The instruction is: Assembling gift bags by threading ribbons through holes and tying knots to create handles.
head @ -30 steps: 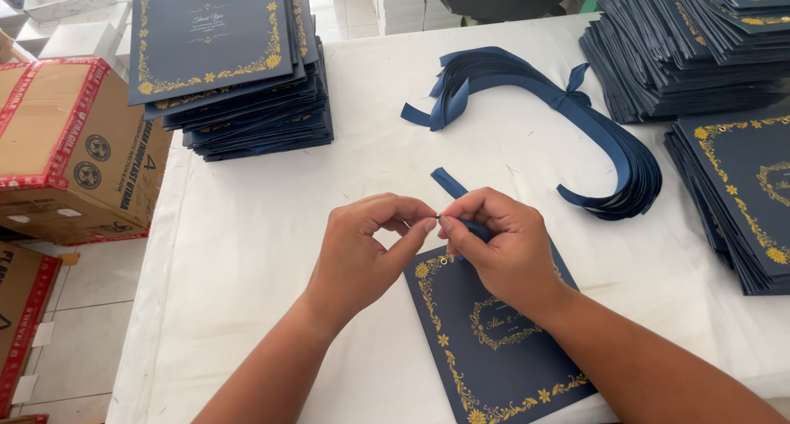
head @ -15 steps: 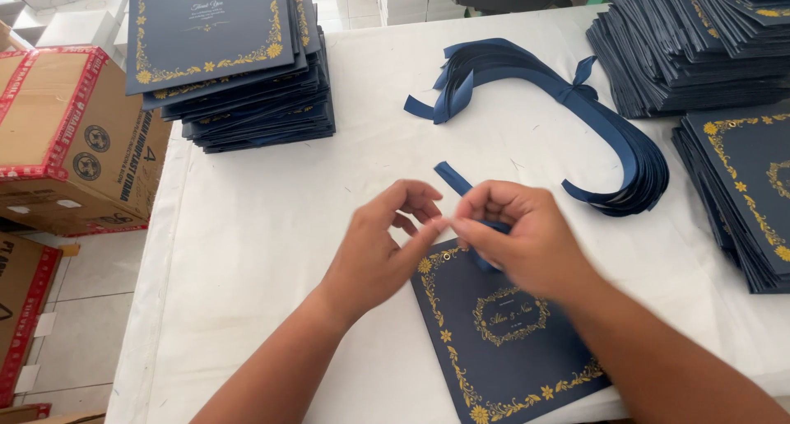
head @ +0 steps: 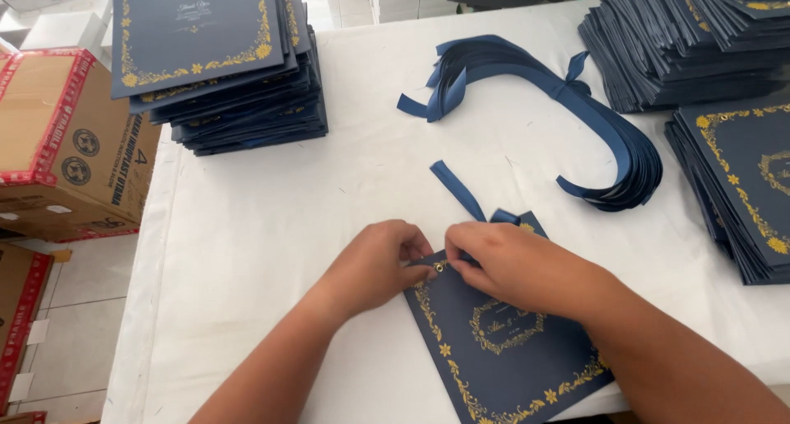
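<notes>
A navy card with gold floral border [head: 502, 342] lies on the white table [head: 329, 193] in front of me. My left hand [head: 374, 263] pinches its top left corner, by a small gold eyelet. My right hand [head: 510, 263] rests on the card's top edge, fingers closed on a navy ribbon [head: 457, 189] whose free end trails away up the table. The fingertips of both hands meet at the corner.
A bundle of navy ribbons [head: 576, 119] curves across the table's far middle. Stacks of navy cards stand at the far left [head: 222, 70], far right [head: 683, 37] and right edge [head: 741, 177]. Cardboard boxes [head: 58, 144] sit beside the table on the left.
Both hands have dropped from just above the card down onto its top corner. The ribbon end now lies flatter on the table.
</notes>
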